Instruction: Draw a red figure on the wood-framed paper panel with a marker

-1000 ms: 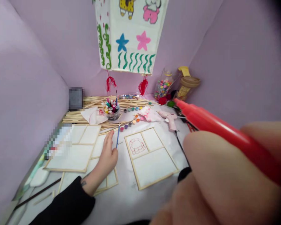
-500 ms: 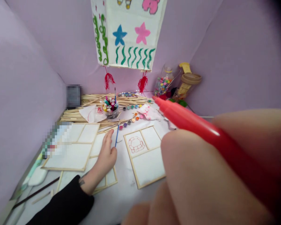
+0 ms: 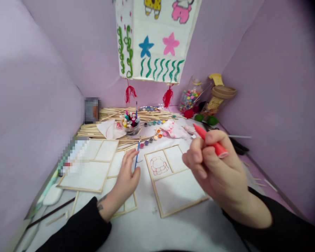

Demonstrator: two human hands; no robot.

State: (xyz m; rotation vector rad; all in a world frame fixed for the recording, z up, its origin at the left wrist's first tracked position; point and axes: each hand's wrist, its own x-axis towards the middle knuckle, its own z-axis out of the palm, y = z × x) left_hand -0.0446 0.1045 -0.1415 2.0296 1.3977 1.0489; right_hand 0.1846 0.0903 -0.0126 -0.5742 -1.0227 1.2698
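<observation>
A red marker (image 3: 212,141) is gripped in my right hand (image 3: 223,171), tip pointing up and left, raised above the right part of a wood-framed paper panel (image 3: 178,189). The panel's upper left section bears a red outline drawing (image 3: 159,165) of rounded segments. My left hand (image 3: 127,175) rests over another framed panel (image 3: 115,164) to the left, fingers stretched out and thumb apart. Beside its fingers is a thin blue paintbrush (image 3: 137,154); whether the hand touches it is unclear. Farther left lies a third framed panel (image 3: 86,176).
A painted paper lantern (image 3: 157,66) with red tassels hangs ahead. Behind the panels are a tub of markers (image 3: 131,125), wooden sticks (image 3: 107,113), small paint pots (image 3: 146,142) and a stained tissue (image 3: 173,129). A jar of colourful beads (image 3: 190,98) stands at the back right.
My right hand and the red marker have moved away from the camera, down toward the right panel. The view has shifted slightly, and my left hand keeps about the same place by the paintbrush.
</observation>
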